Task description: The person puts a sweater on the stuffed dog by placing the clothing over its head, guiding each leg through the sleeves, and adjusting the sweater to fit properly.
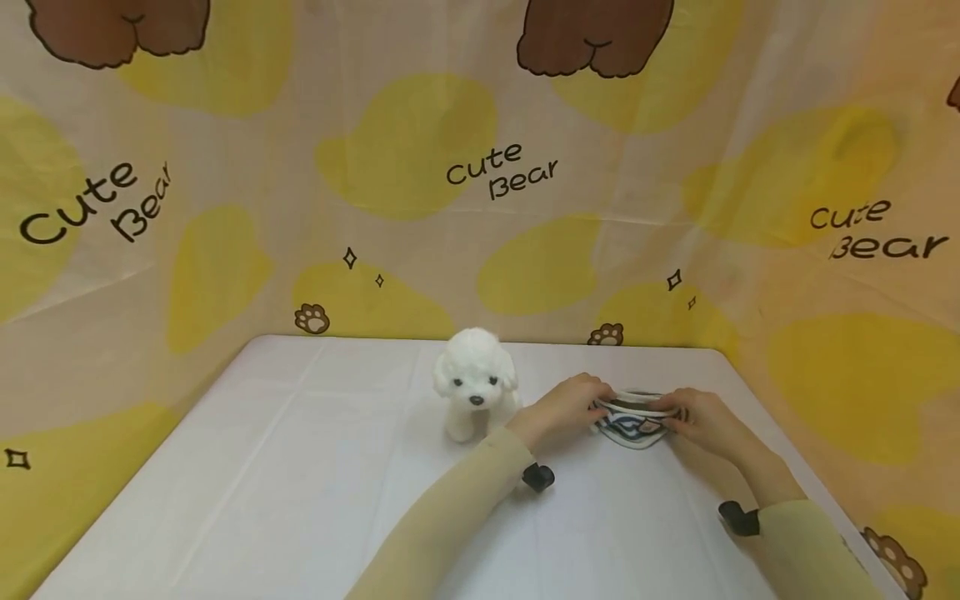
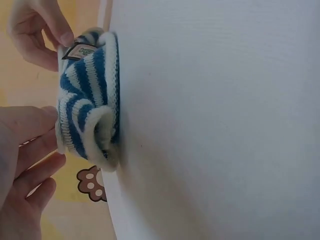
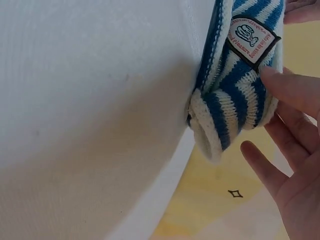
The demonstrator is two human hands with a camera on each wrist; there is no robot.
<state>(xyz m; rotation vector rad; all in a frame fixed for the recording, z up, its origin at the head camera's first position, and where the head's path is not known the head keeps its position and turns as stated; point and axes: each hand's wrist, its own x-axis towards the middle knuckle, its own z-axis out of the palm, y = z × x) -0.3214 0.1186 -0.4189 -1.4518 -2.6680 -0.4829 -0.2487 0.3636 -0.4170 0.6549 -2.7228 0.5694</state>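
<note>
Knit garment (image 2: 90, 77): blue-white stripes; plush dog (image 1: 474, 371): white; backdrop (image 1: 405, 233): yellow blotches.

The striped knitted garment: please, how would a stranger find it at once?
On the table, look right of the white toy dog. Between the left hand and right hand is the knitted garment; unlike the dog, it is striped blue and white.

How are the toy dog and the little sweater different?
The toy dog is fluffy and white; the sweater has blue and white stripes. The dog stands on the table; the left hand and right hand hold the sweater. Both have white on them.
</note>
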